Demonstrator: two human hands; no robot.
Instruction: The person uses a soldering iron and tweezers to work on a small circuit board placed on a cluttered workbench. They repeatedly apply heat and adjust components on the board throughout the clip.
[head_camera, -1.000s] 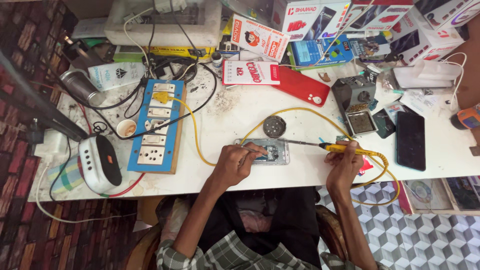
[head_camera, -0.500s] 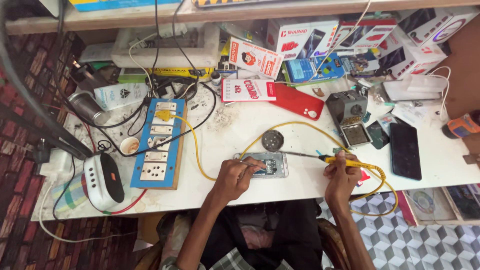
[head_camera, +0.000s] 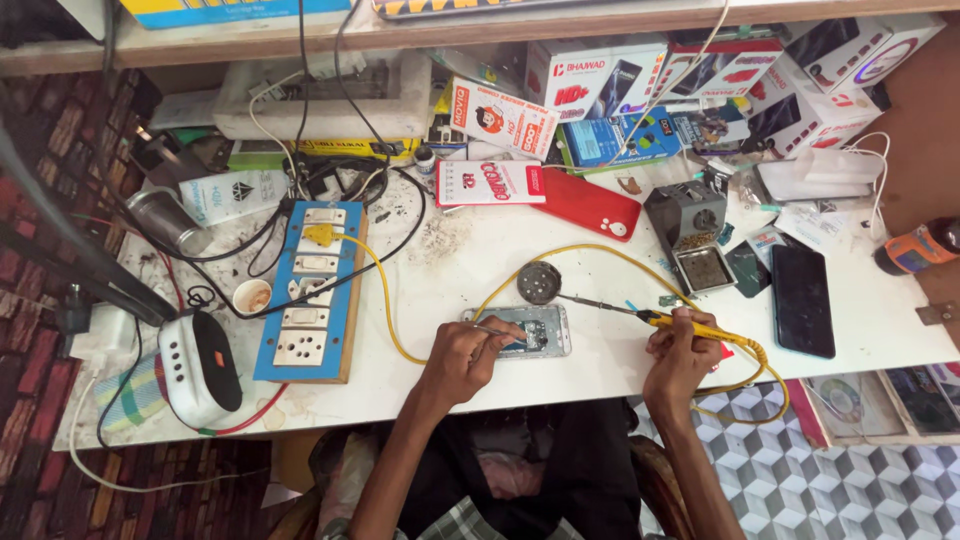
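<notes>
An opened phone (head_camera: 535, 333) lies flat on the white bench near its front edge. My left hand (head_camera: 462, 358) rests on the phone's left end and pinches thin metal tweezers (head_camera: 495, 330) over the board. My right hand (head_camera: 680, 357) grips a yellow-handled soldering iron (head_camera: 640, 313). Its metal tip points left, to a round dark tin (head_camera: 540, 282) just above the phone. A yellow cable (head_camera: 390, 300) runs from the iron's handle across the bench to a plug in the blue switchboard (head_camera: 308, 293).
A red phone case (head_camera: 585, 204), several printed boxes (head_camera: 600, 85) and a grey solder stand (head_camera: 688, 225) lie behind. A dark phone (head_camera: 802, 298) lies at the right, a white and black device (head_camera: 198, 365) at the left. Black cables (head_camera: 330, 180) tangle at the back left.
The view has tilted, so the bench sits lower in frame. My right hand has drawn the iron's tip back from the phone toward the round tin. My left hand stays on the phone.
</notes>
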